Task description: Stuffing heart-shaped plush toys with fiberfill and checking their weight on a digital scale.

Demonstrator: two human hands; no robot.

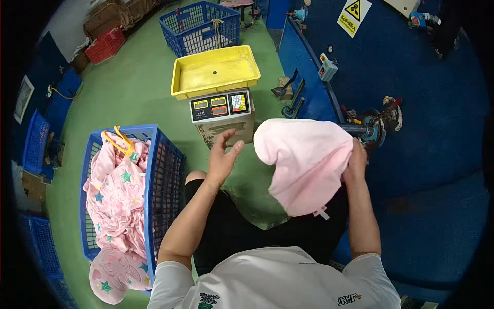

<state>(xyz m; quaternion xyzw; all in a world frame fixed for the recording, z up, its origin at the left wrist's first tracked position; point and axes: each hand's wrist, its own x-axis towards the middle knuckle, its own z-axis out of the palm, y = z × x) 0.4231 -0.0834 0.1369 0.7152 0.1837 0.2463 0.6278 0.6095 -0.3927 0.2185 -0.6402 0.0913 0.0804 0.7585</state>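
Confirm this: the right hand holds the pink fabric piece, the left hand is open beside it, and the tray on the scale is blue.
Not quite. The head view shows the tray on the scale is yellow, not blue. The right hand does hold the pink fabric piece; the left hand is open.

The right hand (356, 164) grips a pale pink fabric cover (306, 164) fitted over a blue machine's nozzle (355, 129). The left hand (222, 157) hovers open just left of the cover, before a weighing scale (221, 105) bearing a yellow tray (215, 72).

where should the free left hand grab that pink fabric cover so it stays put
Probably the bulging left side of the pink fabric cover, coming in from the left. The right hand already pinches its right edge by the metal nozzle, and the open left hand faces that rounded, unsupported side.
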